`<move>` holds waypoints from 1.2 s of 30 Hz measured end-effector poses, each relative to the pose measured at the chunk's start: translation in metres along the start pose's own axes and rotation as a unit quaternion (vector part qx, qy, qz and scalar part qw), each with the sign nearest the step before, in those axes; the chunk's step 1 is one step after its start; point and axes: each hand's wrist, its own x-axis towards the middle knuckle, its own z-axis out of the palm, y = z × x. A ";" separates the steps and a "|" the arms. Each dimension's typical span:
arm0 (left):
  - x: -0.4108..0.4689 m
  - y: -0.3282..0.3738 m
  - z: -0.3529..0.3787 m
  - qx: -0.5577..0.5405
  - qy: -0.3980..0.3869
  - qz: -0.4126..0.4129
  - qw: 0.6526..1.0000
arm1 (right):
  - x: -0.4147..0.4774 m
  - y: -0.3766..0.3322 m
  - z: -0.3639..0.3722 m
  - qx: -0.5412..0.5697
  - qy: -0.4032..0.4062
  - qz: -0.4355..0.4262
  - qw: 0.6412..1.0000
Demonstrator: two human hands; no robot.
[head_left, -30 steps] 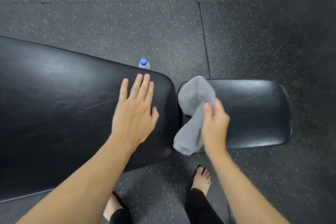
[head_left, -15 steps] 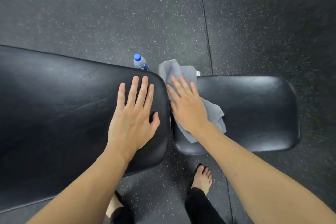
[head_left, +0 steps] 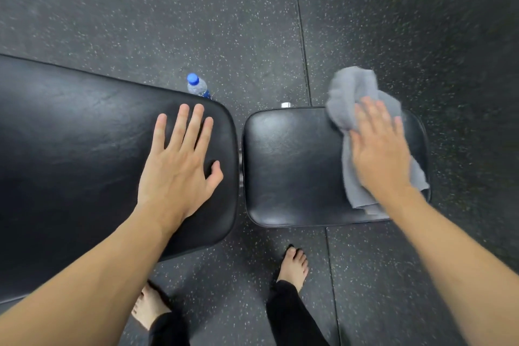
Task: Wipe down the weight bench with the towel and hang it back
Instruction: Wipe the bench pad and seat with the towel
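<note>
The right hand (head_left: 377, 149) lies flat and open on the gray towel (head_left: 351, 87), pushing it onto the small seat pad (head_left: 292, 166) to rub it clean. The left hand (head_left: 179, 166) rests open on the long pad (head_left: 70, 135), likely for balance.

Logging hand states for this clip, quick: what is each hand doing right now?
Left hand: open, flat on the long pad, holding nothing.
Right hand: open, palm pressing the towel onto the seat pad, not gripping it.
</note>
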 end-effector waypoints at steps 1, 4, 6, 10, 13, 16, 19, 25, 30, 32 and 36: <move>0.000 0.002 0.000 -0.002 0.002 -0.003 1.000 | 0.005 0.018 -0.008 -0.014 -0.002 0.018 1.000; 0.001 0.010 0.000 -0.010 0.002 -0.021 1.000 | 0.027 0.029 -0.020 -0.005 -0.005 0.042 0.999; 0.002 0.012 0.001 -0.013 0.006 -0.023 1.000 | 0.047 0.005 -0.016 0.013 0.000 0.054 0.998; 0.002 0.011 0.003 -0.012 0.008 -0.022 1.000 | 0.076 -0.078 0.007 0.078 -0.068 -0.016 0.995; 0.004 0.012 0.004 -0.010 0.008 -0.022 1.000 | 0.082 -0.138 0.030 0.067 -0.124 -0.131 0.981; 0.004 0.013 0.004 -0.011 0.011 -0.024 1.000 | 0.079 -0.156 0.044 0.045 -0.119 -0.201 0.971; 0.005 0.012 0.007 -0.014 0.020 -0.026 0.999 | 0.069 -0.120 0.041 0.064 -0.054 -0.162 0.983; 0.005 0.012 0.009 -0.013 0.029 -0.027 0.999 | 0.051 -0.013 0.007 0.042 0.015 -0.061 0.997; 0.003 0.012 0.010 -0.010 0.036 -0.026 0.999 | 0.029 0.041 -0.014 0.075 0.050 -0.007 0.996; 0.003 0.012 0.010 -0.010 0.039 -0.026 0.999 | 0.016 0.053 -0.017 0.119 0.053 0.024 0.991; 0.002 0.012 0.009 0.001 0.038 -0.022 0.999 | -0.015 0.062 -0.013 0.146 0.070 0.094 0.982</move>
